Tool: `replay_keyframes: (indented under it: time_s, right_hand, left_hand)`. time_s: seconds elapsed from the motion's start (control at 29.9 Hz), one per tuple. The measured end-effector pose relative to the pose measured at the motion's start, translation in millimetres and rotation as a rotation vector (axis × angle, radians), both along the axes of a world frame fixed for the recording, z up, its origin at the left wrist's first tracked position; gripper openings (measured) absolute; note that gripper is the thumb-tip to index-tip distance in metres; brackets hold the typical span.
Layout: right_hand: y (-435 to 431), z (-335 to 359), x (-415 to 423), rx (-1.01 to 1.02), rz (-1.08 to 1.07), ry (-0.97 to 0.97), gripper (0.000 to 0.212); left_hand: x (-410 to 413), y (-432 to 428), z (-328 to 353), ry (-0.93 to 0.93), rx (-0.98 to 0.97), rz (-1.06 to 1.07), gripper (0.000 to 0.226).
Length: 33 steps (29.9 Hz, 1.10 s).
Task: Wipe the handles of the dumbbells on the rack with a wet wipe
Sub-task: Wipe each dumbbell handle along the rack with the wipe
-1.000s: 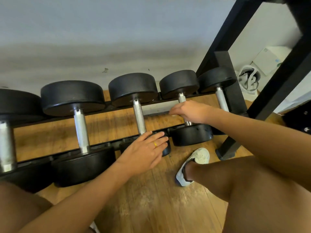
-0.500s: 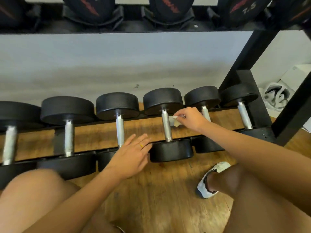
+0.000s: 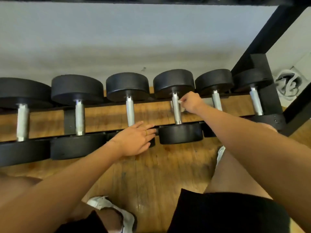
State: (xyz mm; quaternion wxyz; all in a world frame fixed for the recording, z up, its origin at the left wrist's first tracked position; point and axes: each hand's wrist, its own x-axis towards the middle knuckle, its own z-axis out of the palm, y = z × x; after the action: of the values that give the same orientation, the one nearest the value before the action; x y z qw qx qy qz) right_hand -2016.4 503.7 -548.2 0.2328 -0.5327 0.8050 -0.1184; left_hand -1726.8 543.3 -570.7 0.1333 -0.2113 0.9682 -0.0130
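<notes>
Six dumbbells (image 3: pixel 130 111), one wipe (image 3: pixel 181 105), two hands (image 3: pixel 134 140) (image 3: pixel 191 102)

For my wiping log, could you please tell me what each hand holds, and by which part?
The right hand pinches the wet wipe against a dumbbell handle; which part of it cannot be told. The left hand holds nothing.
</notes>
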Motion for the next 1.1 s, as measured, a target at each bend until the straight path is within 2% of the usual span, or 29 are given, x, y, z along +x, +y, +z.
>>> replay_keyframes:
  time_s: [0.1,0.17,0.37,0.47,0.6,0.74,0.9,1.1]
  right_hand:
    - [28,-20,12,-0.045,-0.086,-0.094,0.024]
    - [43,-23,21,-0.087,-0.112,-0.092,0.026]
    - [53,-21,12,-0.216,-0.252,-0.348,0.027]
    - [46,-30,5,-0.268,-0.287,-0.391,0.024]
    - [25,-42,-6,-0.334,-0.364,-0.467,0.014]
    - [7,-44,-14,-0.365,-0.339,-0.558,0.020]
    - [-13,-50,-4,-0.420,-0.381,-0.587,0.012]
    - [-12,-55,6,-0.439,-0.512,-0.805,0.017]
  left_hand:
    - [3,21,0,-0.064,-0.050,0.075,0.055]
    - [2,28,4,-0.075,-0.107,0.114,0.056]
    - [10,26,5,-0.059,-0.053,0.104,0.056]
    - [15,20,-4,0.029,-0.054,0.070,0.056]
    - [23,11,-25,0.183,-0.172,-0.025,0.054]
    - [20,10,-36,0.306,-0.208,-0.031,0.050]
    - [21,11,-43,0.367,-0.232,-0.045,0.047]
    - [22,11,-51,0.389,-0.247,-0.040,0.047]
